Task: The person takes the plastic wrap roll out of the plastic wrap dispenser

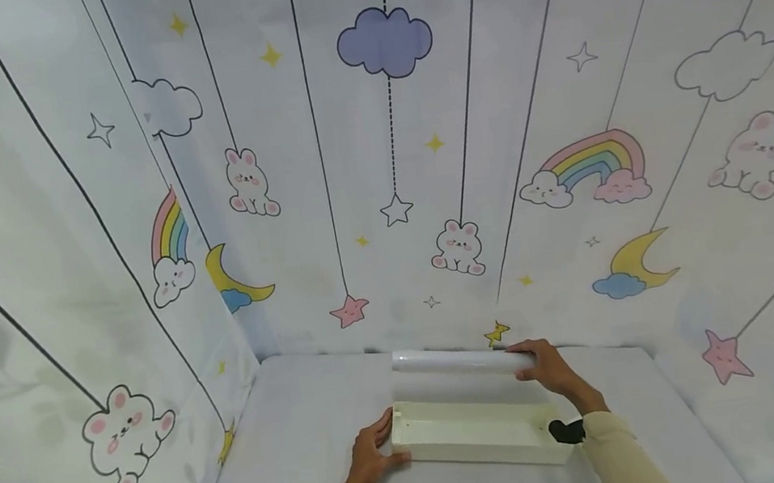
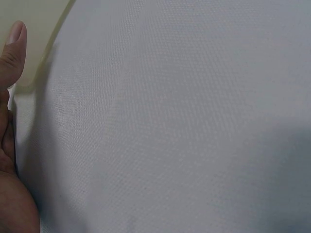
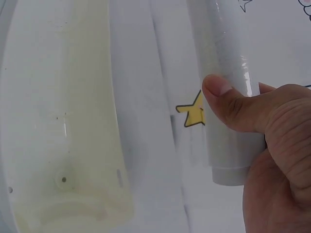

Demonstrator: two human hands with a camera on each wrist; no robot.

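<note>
A long cream plastic box (image 1: 489, 458), open at the top, lies on the white-covered table in the head view. My left hand (image 1: 373, 453) grips its left end, thumb at the front side and fingers at the end. In the left wrist view the thumb (image 2: 13, 56) lies against the cream wall; most of the box is out of that frame. Behind the box, my right hand (image 1: 552, 369) holds the right end of a roll of plastic wrap (image 1: 447, 361). The right wrist view shows the thumb across the shiny film and the pale core end sticking out below.
White cloth (image 1: 275, 452) covers the table. Close behind the roll rises a fabric wall (image 1: 359, 139) printed with clouds, rabbits and stars, and more printed fabric (image 1: 23, 322) stands at the left. Small holes dot the box's inside in the right wrist view.
</note>
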